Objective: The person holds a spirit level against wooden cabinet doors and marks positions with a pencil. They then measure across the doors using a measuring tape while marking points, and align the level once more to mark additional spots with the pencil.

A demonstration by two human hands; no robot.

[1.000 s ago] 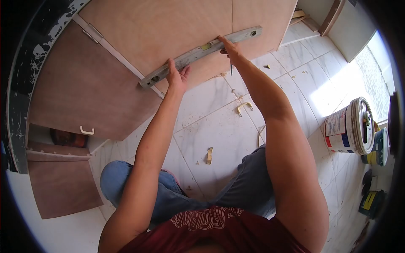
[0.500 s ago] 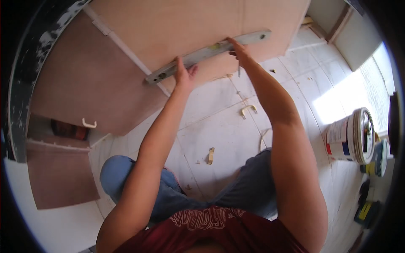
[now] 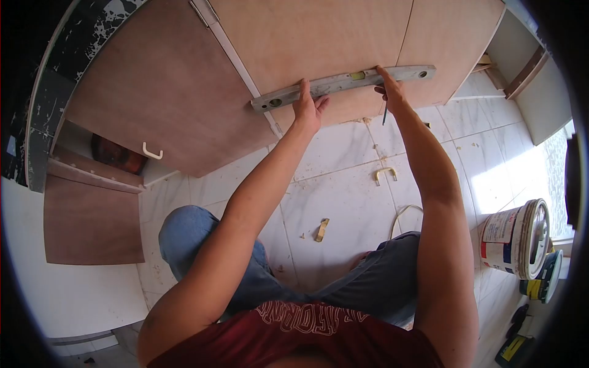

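Note:
A long grey spirit level [image 3: 340,83] with a yellowish vial lies against the light wooden cabinet doors [image 3: 319,37], tilted slightly up to the right. My left hand [image 3: 308,113] presses it near its left part, thumb on the face and the other fingers at the lower edge. Toward the right end, my right hand [image 3: 396,96] holds the level with a finger over its top edge. A thin dark stick like a pencil [image 3: 384,116] hangs down from that same hand; its upper part is hidden by the fingers.
A darker brown door [image 3: 153,80] with a cream handle [image 3: 152,151] is at left. On the tiled floor lie another handle [image 3: 386,176], a small brass-coloured piece [image 3: 321,230], a cable [image 3: 402,216] and debris. A paint bucket [image 3: 514,239] stands at right.
The whole view has shifted, so the doors, level and both hands appear farther right. Both hands stay on the level, which keeps about the same place on the doors.

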